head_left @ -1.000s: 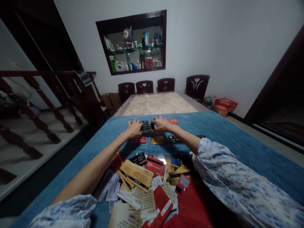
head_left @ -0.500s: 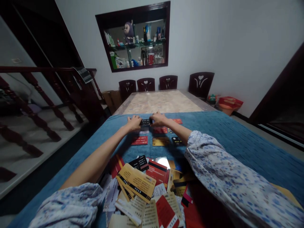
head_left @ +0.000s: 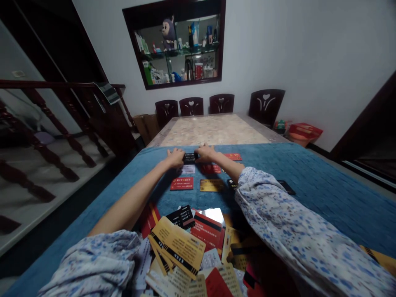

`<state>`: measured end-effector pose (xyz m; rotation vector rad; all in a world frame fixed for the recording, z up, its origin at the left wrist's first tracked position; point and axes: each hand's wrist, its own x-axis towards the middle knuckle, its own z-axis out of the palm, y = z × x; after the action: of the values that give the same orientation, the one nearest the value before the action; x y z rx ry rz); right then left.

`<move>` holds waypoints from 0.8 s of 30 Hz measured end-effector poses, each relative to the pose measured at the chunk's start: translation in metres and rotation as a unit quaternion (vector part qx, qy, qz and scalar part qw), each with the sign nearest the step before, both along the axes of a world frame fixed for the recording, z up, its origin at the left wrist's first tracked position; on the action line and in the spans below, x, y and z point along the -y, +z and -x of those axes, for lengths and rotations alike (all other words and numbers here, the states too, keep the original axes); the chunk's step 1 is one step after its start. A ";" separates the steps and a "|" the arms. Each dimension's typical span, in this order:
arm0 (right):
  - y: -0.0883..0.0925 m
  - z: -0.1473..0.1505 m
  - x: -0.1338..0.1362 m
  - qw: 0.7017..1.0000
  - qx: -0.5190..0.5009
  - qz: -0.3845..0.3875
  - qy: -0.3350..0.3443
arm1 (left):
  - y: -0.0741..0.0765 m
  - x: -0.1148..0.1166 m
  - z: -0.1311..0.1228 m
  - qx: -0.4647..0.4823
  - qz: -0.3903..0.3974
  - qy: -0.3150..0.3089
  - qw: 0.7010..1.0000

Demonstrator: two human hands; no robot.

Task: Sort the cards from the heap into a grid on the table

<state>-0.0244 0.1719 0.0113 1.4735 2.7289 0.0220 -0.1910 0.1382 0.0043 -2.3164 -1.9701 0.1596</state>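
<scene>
Both arms reach far across a blue cloth. My left hand and my right hand each pinch one end of a black card that lies at the far edge of the cloth. Nearer than the hands lie a pale card, a red card and a gold card, set out in rows. A further red card lies to the right of my right hand. A loose heap of gold, red and black cards lies close to me.
Beyond the cloth the table's marble top is bare, with several dark chairs along its far side. A dark wooden stair railing stands to the left. A wall niche with bottles and a plush toy hangs above.
Both hands have slid the black card a little farther away, uncovering the pale and red cards below them. My head has leaned forward, so the card heap sits lower in view.
</scene>
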 end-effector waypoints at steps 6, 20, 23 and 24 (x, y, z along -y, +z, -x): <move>-0.004 0.003 -0.004 1.000 0.004 -0.002 -0.002 | -0.007 -0.010 0.003 0.003 0.016 0.000 1.000; -0.013 0.010 -0.017 1.000 0.019 0.014 0.016 | -0.019 -0.033 0.019 0.025 0.027 -0.030 0.999; -0.013 0.011 -0.018 1.000 0.027 0.009 0.009 | -0.019 -0.036 0.019 0.024 0.029 -0.029 0.999; -0.013 0.011 -0.018 0.999 0.030 0.007 0.007 | -0.019 -0.036 0.020 0.022 0.030 -0.029 0.999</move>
<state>-0.0357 0.1897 -0.0015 1.4253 2.6863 0.0474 -0.2105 0.1742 -0.0150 -2.4323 -1.9419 0.1662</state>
